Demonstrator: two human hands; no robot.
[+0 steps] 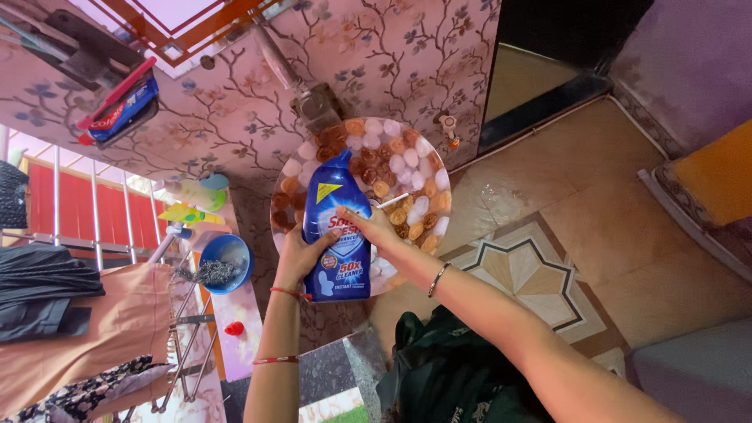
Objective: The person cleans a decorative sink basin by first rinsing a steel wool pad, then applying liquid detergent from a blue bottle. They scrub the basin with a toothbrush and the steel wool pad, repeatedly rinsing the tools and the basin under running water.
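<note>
At the left edge of the shelf, a blue bowl [225, 262] is holding a steel scrubber [213, 272] and is sitting untouched, well apart from the hands. The left hand [300, 254] is gripping the lower left side of the blue cleaner bottle [337, 227], with the forearm rising straight from the bottom of the view. The bottle is standing upright in the air, in front of a round basin [423, 157] patterned with orange and white pebbles. No liquid is showing on the basin, so pouring is judged not yet begun. The right hand [368, 223] is closing on the bottle's right side, thumb across the label, with a thin white stick [392, 201] between its fingers; its arm is reaching in diagonally from the lower right.
</note>
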